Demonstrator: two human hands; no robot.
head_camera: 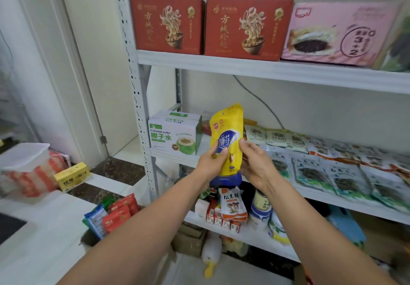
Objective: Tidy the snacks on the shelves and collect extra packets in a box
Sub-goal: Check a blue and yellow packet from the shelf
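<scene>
Head view: a white metal shelf unit [142, 111] fills the frame. On its top shelf, at 12 o'clock from the held packet, stand two red noodle boxes [247, 29] side by side, with a pink box [337, 34] touching them at 1 o'clock. On the middle shelf a coconut water box [175, 135] stands at 9 o'clock, just beside the packet. Rows of green-and-white packets [332, 169] lie flat from 2 to 4 o'clock. On the lower shelf, at 6 o'clock, an orange mushroom packet [231, 205] stands upright with tins [261, 207] just right of it, both partly hidden by the right forearm. A white duck toy [210, 256] lies on the floor below. At 8 o'clock red and blue packets [115, 216] stand in a low box [87, 239] whose edge barely shows beside the left forearm. Farther out at 9 o'clock are a small yellow box [72, 175] and a translucent tub [26, 167]. The yellow snack packet [226, 138] is held upright in the air in front of the middle shelf's edge. The left hand [211, 162] grips its lower left side, thumb across the front. The right hand [255, 162] pinches its right edge, with the fingers curled behind. Both arms are stretched forward.
</scene>
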